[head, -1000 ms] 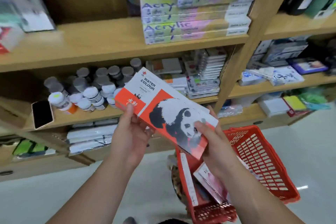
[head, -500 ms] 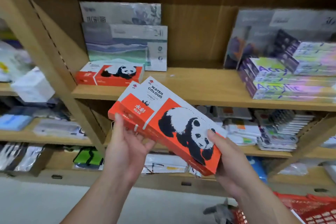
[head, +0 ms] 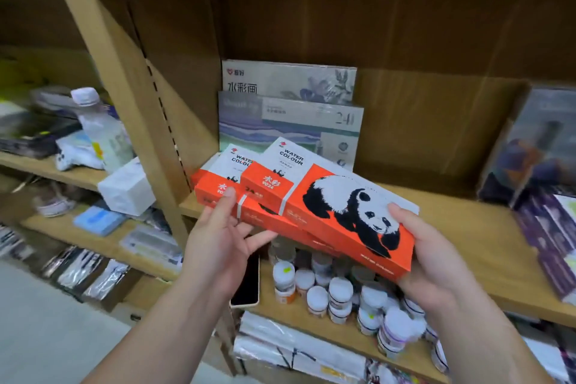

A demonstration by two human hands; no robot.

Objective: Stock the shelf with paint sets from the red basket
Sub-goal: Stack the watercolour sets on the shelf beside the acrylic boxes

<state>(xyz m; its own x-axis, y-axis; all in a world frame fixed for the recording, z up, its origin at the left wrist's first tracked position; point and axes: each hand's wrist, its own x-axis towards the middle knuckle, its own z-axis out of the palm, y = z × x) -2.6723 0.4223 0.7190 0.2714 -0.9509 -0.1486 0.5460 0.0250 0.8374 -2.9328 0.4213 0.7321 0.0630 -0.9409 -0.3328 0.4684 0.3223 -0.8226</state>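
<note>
I hold an orange-and-white panda water colour paint set (head: pixel 330 206) tilted over the front of the wooden shelf (head: pixel 467 227). My right hand (head: pixel 433 259) grips its near right end. Its far end lies over a second identical paint set (head: pixel 224 178) resting at the shelf's left end. My left hand (head: pixel 218 243) is at the left ends of the two boxes, fingertips on the lower box's orange front and thumb below the edge. The red basket is out of view.
Two grey watercolour boxes (head: pixel 290 115) stand upright behind the panda sets. Purple acrylic boxes (head: pixel 548 227) fill the shelf's right end. Small paint jars (head: pixel 339 293) and a phone (head: pixel 249 284) sit on the shelf below. A wooden upright (head: pixel 124 97) borders the bay on the left.
The view swung up and left, away from the red basket. Both hands carried the panda set up to the shelf and brought it over the identical set lying there.
</note>
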